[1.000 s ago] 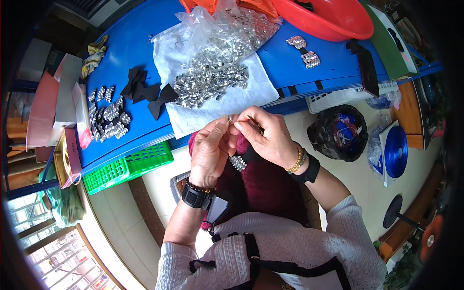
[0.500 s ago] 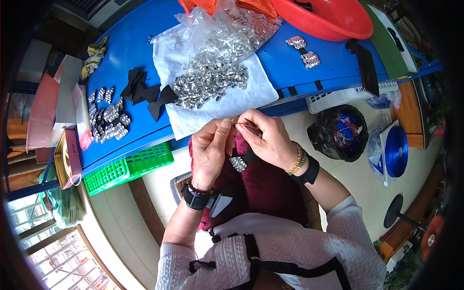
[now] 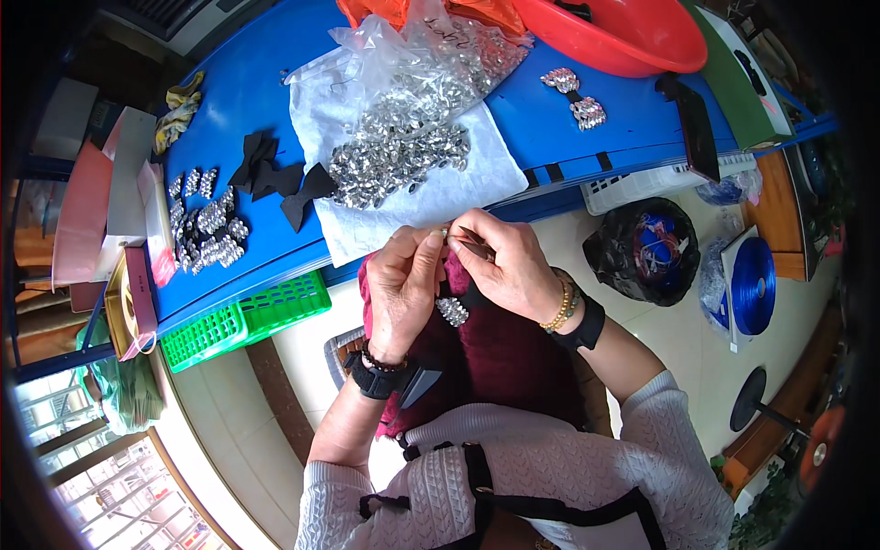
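Observation:
Over my lap, my left hand is closed, thumb and forefinger pinching something small and shiny. My right hand meets it fingertip to fingertip, also closed. Tucked in the right fingers is a dark, pointed metal tool; its exact kind is unclear. Just below the fingers shows a black bow studded with clear rhinestones, apparently hanging from the pinch, its upper part hidden by my hands. Beyond them, loose rhinestones lie heaped on a white cloth, spilling from a clear plastic bag.
Plain black bows and finished rhinestone bows lie on the blue table at left, another rhinestone bow at right. A red basin stands behind. Below are a green basket and a black-lined bin.
My hands stay nearly in place, still fingertip to fingertip. The left wrist has turned slightly, and the small shiny piece shows a little more between the fingers.

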`<state>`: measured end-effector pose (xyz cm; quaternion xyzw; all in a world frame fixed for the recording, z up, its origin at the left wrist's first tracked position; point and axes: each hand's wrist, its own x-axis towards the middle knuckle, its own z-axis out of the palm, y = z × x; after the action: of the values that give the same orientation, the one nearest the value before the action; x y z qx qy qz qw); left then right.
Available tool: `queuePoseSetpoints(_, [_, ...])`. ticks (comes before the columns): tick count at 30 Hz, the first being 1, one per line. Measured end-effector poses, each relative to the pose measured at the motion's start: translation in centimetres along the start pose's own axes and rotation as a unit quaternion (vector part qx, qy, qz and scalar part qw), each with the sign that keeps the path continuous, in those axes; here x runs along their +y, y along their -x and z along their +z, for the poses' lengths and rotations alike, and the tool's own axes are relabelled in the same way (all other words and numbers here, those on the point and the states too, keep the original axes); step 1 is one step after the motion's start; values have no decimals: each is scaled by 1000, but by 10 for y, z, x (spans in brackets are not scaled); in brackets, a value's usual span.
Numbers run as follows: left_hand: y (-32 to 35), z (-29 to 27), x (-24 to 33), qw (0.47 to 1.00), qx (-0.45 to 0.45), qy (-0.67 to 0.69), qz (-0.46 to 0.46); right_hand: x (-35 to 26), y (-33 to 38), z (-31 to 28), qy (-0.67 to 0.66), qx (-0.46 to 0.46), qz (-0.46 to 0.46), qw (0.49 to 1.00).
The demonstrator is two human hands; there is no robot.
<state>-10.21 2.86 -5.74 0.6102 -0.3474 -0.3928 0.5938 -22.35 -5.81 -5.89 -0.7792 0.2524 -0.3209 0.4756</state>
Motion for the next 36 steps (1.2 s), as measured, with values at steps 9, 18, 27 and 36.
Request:
queuePoseSetpoints(9, [-5,-2,7,996,-30,-86,20,3,4,2,-2,25,-70,997])
queuePoseSetpoints(18, [-48,-14,14,885,49,-406,224,5,0,0,-32,42,-25,998])
queuePoseSetpoints(27, [-63,-13,5,826,55,-500,254,4,-3,-4,-61,32,35,997])
queuePoseSetpoints(36, [-43,-22,22,963,-77,208,-151,4,-3,-5,-103,18,46,993])
